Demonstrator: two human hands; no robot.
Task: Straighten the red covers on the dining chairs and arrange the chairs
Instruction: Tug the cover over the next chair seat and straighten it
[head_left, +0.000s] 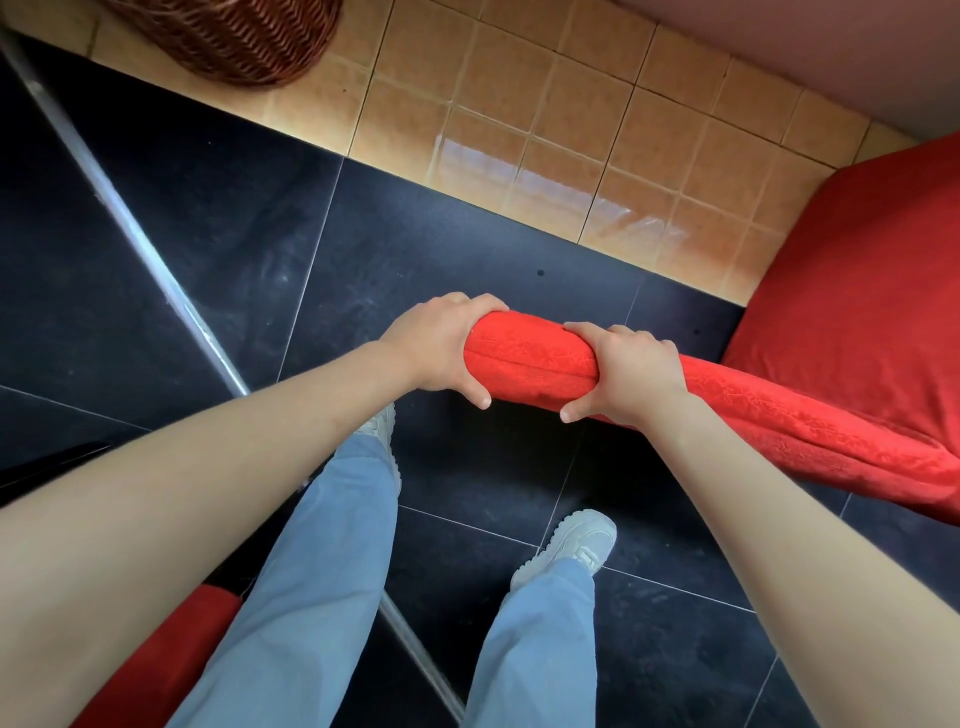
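Two hands grip one red-covered chair back (727, 410), seen from above as a padded roll running from the middle of the view down toward the right edge. The left hand (441, 348) wraps the very end of that roll, fingers curled over the far side and thumb underneath on the near side. The right hand (623, 371) clamps it just beside the left, fingers and thumb closed round the fabric in the same way. The cover is bright red with a faint leafy pattern woven in and a seam running along its length between the two hands.

Beyond the chair back, to its right, lies the same chair's red seat (857, 291), smooth and plain. A second patch of red cloth (176, 654) shows nearer than the chair back, at lower left, partly hidden behind a leg in blue jeans (311, 571).

Two white shoes (571, 545) stand on black floor tiles (182, 234) under the chair back. Farther off are orange tiles (545, 130) and one wicker basket (234, 36).
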